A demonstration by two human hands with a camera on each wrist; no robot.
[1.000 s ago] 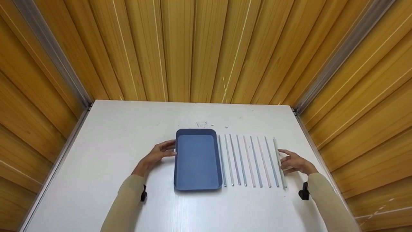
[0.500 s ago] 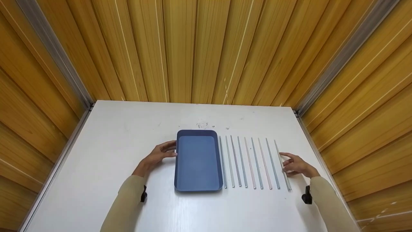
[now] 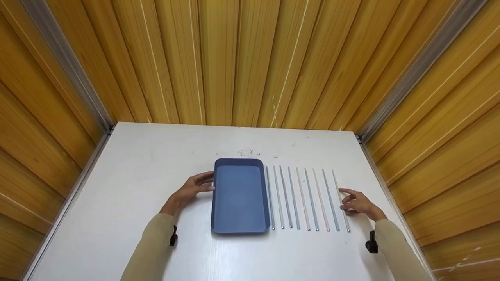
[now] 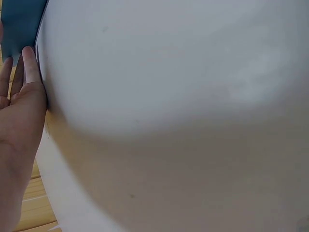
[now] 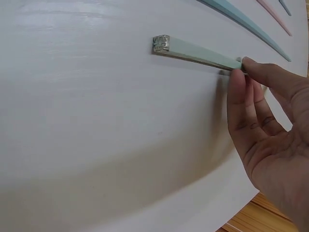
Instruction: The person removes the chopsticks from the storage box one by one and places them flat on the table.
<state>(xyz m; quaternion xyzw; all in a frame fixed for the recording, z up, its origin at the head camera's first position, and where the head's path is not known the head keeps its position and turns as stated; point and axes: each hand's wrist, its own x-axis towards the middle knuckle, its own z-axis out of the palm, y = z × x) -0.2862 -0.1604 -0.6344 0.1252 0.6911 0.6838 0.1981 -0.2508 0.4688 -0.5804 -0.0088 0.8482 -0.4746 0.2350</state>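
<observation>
A blue rectangular tray (image 3: 240,199) lies on the white table, nothing in it. My left hand (image 3: 189,189) rests against its left wall with fingers extended; the left wrist view shows the thumb and fingertips touching the tray (image 4: 21,24). To the right of the tray, several slim chopsticks lie side by side, in blue, green and pink tones. My right hand (image 3: 358,203) pinches the rightmost one, a pale green chopstick (image 3: 345,218), between thumb and fingers. In the right wrist view this chopstick (image 5: 198,52) shows a square silver-patterned end, lying on or very close to the table.
A pale blue chopstick (image 3: 332,203) lies just left of the pinched one, with a pink chopstick (image 3: 321,199) beyond it. The white table (image 3: 156,144) meets yellow wood-look walls (image 3: 250,62) at the back and sides. Dark marks (image 3: 246,152) spot the tabletop behind the tray.
The near end of the pale green chopstick swung right, then slightly back left, in my right hand. The right fingers drew together around it. The left hand and tray stayed put.
</observation>
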